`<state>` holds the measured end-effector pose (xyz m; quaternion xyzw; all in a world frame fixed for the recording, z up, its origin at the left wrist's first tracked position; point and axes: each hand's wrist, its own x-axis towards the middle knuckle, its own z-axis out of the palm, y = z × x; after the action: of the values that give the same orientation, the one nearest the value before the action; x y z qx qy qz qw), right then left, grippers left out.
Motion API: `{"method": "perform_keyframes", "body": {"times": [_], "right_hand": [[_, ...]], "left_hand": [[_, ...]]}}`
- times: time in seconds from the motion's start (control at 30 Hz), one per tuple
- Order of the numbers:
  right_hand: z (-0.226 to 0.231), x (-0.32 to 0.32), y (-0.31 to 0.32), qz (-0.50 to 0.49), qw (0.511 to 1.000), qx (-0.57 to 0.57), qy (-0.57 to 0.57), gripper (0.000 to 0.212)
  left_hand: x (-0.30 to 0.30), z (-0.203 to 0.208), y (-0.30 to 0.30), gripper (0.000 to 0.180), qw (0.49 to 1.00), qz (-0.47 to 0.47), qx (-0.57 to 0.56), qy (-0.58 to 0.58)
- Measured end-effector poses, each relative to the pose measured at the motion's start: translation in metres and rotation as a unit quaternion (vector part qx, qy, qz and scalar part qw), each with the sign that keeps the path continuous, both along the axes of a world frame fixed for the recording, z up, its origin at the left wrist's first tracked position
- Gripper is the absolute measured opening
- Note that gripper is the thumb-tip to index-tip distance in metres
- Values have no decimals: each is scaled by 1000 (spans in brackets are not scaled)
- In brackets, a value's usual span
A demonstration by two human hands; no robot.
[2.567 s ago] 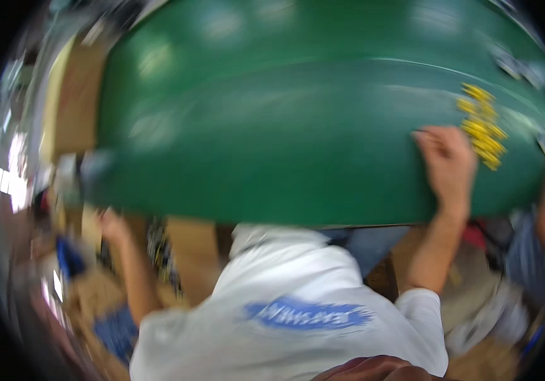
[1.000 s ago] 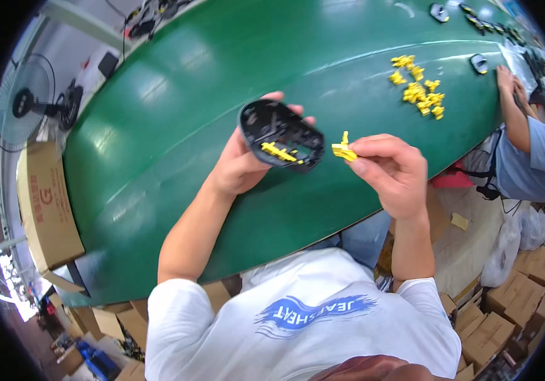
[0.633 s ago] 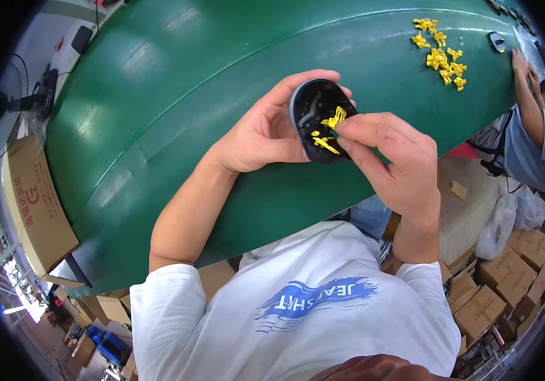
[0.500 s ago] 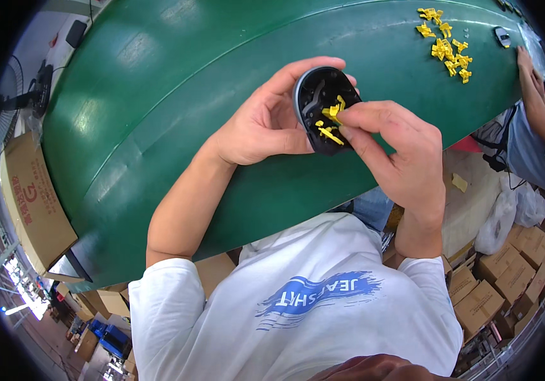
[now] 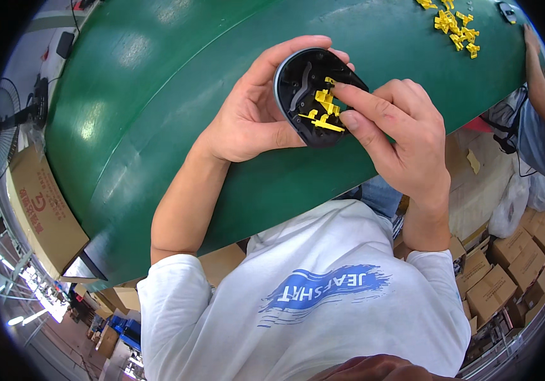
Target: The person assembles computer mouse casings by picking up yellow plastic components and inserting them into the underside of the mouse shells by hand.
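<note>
My left hand (image 5: 247,124) grips a rounded black plastic shell (image 5: 298,71) above the green table, its hollow side turned up toward me. The fingers wrap its far edge, and the thumb presses the near edge. Inside the shell sits a yellow plastic clip (image 5: 326,101) with a longer yellow bar (image 5: 328,126) along its near end. My right hand (image 5: 406,130) is at the shell's right rim, index finger and thumb apart. The index fingertip rests at the clip's upper end, and the thumb tip is beside its lower end. Nothing shows pinched between them.
Several loose yellow clips (image 5: 456,28) lie on the green table (image 5: 158,114) at the far right. Beyond them is a small dark device (image 5: 507,13), near another person's arm (image 5: 538,89). A cardboard box (image 5: 43,213) stands at the left edge; more cartons (image 5: 491,292) are stacked at lower right.
The shell has moved slightly up and left and tilted to show more of its inside. My right finger and thumb have spread from the yellow clip, which now sits flatter in the shell.
</note>
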<state>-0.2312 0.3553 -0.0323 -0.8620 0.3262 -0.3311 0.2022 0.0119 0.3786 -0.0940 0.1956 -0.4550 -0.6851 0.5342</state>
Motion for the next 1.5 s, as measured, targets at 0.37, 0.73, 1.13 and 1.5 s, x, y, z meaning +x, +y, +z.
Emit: {"method": "perform_keyframes", "body": {"times": [0.37, 0.73, 1.13, 1.5], "right_hand": [[12, 2, -1, 25, 997, 56, 40, 29], [-5, -7, 4, 13, 972, 225, -65, 24], [-17, -57, -54, -133, 991, 29, 16, 21], [-54, -167, -185, -240, 930, -21, 277, 46]], "left_hand": [[-1, 1, 3, 105, 1000, 7, -18, 24], [-9, 6, 5, 102, 999, 24, -35, -26], [151, 37, 126, 97, 955, 293, 45, -9], [235, -34, 592, 54, 188, 861, 234, -412]]}}
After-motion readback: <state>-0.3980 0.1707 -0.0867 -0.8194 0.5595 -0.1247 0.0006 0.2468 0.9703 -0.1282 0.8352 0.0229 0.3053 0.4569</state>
